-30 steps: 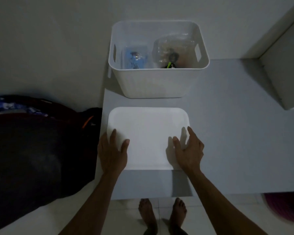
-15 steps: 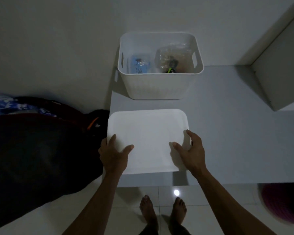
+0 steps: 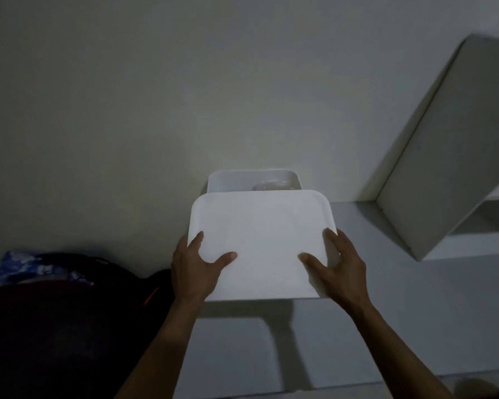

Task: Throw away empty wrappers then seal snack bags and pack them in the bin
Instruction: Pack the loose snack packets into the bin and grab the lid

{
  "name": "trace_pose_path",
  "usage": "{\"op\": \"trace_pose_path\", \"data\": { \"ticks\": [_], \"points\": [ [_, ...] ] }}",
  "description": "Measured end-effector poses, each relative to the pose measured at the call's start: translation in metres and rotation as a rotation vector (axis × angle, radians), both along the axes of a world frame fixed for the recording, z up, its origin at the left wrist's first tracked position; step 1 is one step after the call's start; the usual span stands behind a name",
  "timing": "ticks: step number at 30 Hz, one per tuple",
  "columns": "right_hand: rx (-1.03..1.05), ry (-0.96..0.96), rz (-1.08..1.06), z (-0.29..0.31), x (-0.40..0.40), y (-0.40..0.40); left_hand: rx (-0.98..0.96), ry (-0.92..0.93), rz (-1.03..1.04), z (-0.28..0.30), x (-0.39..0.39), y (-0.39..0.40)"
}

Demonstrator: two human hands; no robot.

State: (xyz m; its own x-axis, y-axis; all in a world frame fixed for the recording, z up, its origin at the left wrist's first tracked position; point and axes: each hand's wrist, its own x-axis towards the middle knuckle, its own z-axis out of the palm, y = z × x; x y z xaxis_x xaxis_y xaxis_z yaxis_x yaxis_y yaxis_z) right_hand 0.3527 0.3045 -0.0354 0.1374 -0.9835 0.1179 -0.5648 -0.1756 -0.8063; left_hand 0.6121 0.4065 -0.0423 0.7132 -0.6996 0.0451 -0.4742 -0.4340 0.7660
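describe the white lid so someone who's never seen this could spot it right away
Start at the pale grey table against the bare wall, where a white bin stands at the back. The lid is the flat white rounded-corner panel held in front of that bin, gripped at its near corners by the left hand and right hand. Unlike the deep, open bin, it is a thin sheet, lifted clear of the table.

The room is dim and grey all round. The white lid (image 3: 260, 240) I hold is the brightest thing and shows no glare. Just below my left hand (image 3: 195, 269) and right hand (image 3: 339, 269), the lid and my forearms throw soft dark shadows on the table (image 3: 415, 312). Far left of my fingers a dark heap (image 3: 55, 326) is lost in black. My fingertips look slightly blurred. The shelf (image 3: 444, 154) up right leans, bent by the wide lens.
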Motion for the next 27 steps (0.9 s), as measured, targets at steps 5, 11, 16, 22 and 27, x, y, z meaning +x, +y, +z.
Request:
{"op": "trace_pose_path", "data": {
  "ticks": [5,11,16,22,27],
  "points": [
    [0.034,-0.024,-0.008,0.003,0.02,-0.037,0.046,-0.022,-0.029,0.0,0.018,-0.038],
    [0.097,-0.039,-0.005,-0.013,0.059,-0.1,0.105,-0.003,-0.013,-0.01,0.049,-0.098],
    [0.141,-0.042,-0.002,-0.023,0.087,-0.161,0.161,0.037,-0.007,-0.019,0.073,-0.154],
    [0.194,0.004,0.011,-0.039,0.103,-0.209,0.241,0.095,-0.009,-0.033,0.087,-0.203],
    [0.233,0.005,0.013,-0.049,0.113,-0.23,0.291,0.071,0.034,-0.042,0.094,-0.222]
  ]
}}
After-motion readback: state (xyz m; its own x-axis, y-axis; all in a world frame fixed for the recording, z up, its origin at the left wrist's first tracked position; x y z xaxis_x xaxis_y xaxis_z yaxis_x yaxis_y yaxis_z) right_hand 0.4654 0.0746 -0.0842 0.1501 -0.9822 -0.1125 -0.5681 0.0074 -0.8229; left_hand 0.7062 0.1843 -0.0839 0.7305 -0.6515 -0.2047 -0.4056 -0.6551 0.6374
